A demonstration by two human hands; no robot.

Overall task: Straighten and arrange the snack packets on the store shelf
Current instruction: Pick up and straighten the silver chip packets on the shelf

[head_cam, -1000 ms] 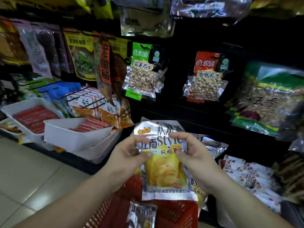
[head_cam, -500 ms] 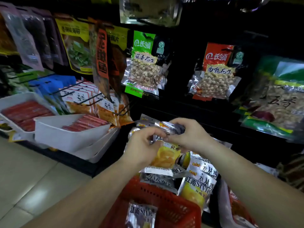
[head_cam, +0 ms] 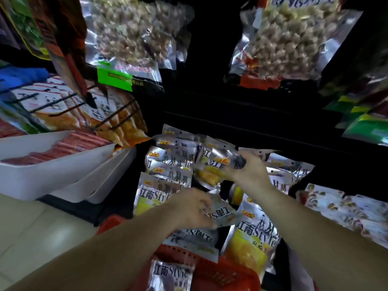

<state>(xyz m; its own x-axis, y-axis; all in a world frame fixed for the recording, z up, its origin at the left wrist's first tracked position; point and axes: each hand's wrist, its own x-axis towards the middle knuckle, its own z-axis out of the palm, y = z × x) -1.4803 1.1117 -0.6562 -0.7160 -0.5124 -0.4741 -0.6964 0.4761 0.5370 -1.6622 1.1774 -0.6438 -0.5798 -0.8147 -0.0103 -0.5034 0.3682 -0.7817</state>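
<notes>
Silver and yellow snack packets hang in rows point(head_cam: 168, 164) on the low shelf pegs in front of me. My right hand point(head_cam: 249, 171) grips the top of one such packet point(head_cam: 218, 164) and holds it up against the hanging row. Lower down, my left hand point(head_cam: 193, 206) pinches a second silver packet point(head_cam: 224, 213) that lies upside down over the others. More of the same packets point(head_cam: 252, 244) hang to the right and below. The frame is blurred, so finger detail is unclear.
A red basket point(head_cam: 220, 274) below my arms holds another packet point(head_cam: 170, 276). White trays point(head_cam: 52, 175) of red sausages stick out at the left. Bags of nuts point(head_cam: 130, 34) hang above, and a dark shelf edge point(head_cam: 252, 127) runs across.
The camera has dropped and moved in on the low row. My hands have parted: the right has carried the packet up to the pegs, and the left has dropped onto another packet.
</notes>
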